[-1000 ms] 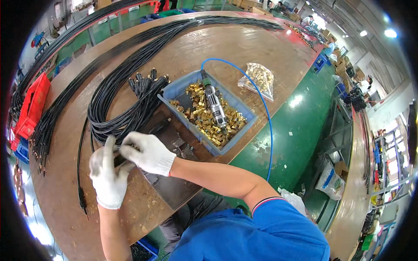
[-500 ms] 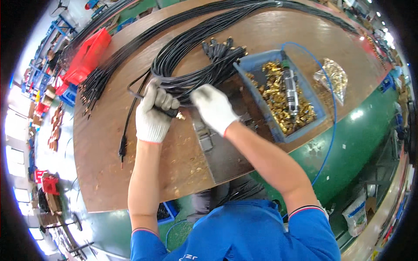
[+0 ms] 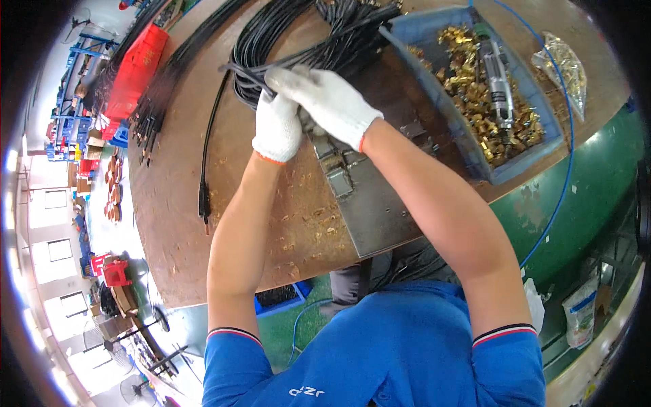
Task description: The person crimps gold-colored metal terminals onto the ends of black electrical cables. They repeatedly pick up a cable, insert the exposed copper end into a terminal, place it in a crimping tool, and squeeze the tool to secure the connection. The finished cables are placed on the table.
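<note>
Both my hands wear white knitted gloves and meet over the table, beside the near end of a coil of black cables (image 3: 254, 41). My left hand (image 3: 278, 129) is closed round a black cable (image 3: 207, 146). That cable runs out to the left and hangs down in a curve to a thicker dark end with a copper-coloured tip. My right hand (image 3: 332, 102) lies across the top of the left, fingers pressed together round the same cable. Whatever sits between the palms is hidden by the gloves.
On the right stands a blue bin (image 3: 441, 115) of brass fittings (image 3: 468, 81), with a cylindrical tool (image 3: 498, 85) lying on them. Beyond it are a blue hose (image 3: 568, 129) and a bag of fittings (image 3: 566, 71). A metal plate (image 3: 380, 217) with small blocks (image 3: 339, 182) lies nearest me.
My right hand has come onto my left, and the brass fitting that stuck out of the left hand is now covered. The view has shifted, with table items appearing higher.
</note>
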Motion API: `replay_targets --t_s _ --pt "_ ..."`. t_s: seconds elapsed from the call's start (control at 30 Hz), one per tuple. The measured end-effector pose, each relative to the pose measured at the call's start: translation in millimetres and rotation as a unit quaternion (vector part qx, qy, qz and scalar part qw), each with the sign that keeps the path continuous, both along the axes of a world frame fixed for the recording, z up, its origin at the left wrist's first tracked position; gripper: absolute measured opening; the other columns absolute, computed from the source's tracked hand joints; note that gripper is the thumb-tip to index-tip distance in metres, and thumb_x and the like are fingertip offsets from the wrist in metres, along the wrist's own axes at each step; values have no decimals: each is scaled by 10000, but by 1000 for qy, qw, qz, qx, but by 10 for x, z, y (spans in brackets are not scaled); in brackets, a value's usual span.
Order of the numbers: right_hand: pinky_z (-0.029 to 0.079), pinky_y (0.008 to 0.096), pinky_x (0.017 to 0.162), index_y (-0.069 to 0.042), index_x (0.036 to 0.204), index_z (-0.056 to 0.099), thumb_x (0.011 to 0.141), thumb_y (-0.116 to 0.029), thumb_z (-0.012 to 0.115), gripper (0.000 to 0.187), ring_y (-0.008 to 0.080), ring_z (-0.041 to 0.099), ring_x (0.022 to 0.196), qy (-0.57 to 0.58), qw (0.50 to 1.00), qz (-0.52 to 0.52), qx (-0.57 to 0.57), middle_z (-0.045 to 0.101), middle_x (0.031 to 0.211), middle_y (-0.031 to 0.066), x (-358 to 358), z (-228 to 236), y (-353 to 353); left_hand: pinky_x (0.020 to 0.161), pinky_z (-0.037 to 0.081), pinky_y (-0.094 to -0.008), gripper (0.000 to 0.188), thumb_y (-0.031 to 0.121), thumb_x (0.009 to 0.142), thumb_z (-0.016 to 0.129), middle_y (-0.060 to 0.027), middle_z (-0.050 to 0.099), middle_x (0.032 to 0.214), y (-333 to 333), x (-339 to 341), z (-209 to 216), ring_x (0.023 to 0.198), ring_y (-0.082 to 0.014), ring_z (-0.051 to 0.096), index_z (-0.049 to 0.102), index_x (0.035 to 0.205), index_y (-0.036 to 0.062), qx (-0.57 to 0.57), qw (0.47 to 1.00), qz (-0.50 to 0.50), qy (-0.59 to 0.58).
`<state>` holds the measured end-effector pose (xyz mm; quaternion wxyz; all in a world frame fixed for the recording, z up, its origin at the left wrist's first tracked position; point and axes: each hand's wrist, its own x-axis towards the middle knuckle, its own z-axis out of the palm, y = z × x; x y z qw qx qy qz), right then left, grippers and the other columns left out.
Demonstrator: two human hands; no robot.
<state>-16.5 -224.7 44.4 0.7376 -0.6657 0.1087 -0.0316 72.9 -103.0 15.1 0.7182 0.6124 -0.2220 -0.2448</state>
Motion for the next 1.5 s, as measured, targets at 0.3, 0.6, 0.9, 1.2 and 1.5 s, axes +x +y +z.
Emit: replay_targets --t_s 0.3,0.6,0.9,1.2,1.5 --pt "529 348 742 -3 986 760 1037 -355 646 374 133 630 752 -246 966 -82 -10 714 786 101 135 -536 131 745 592 -311 180 37 1022 582 -54 762 971 14 -219 -108 833 -147 719 746 1090 3 -40 988 11 -147" --pt "533 356 799 10 1022 759 1024 -355 636 385 162 659 820 -209 973 -75 -64 765 883 144 218 -642 -7 786 571 -315 212 51 1040 557 -72 769 1029 -130 -253 -217 898 -137 692 746 1104 -22 -18 990 62 -124" --pt "514 392 1059 8 1336 694 1055 -467 610 558 294 710 1218 -29 982 -184 -26 754 1290 198 -461 -269 -106 714 538 -299 603 590 1112 522 -25 708 881 528 -376 -8 824 -154 673 721 1126 21 61 981 175 64" --pt "592 350 818 -92 1384 672 858 -211 891 582 218 727 924 -193 956 1 -220 762 1124 104 -1016 9 501 942 634 -496 869 772 983 580 -172 713 1152 678 -979 51 1033 -317 739 531 1471 54 -188 896 105 389" --pt "589 341 725 -56 1282 734 844 -159 911 483 245 756 805 -265 928 -11 -261 762 1003 126 -915 65 733 824 621 -404 899 707 1023 587 -67 684 914 726 -1100 305 895 -200 725 481 1573 3 -207 879 113 415"
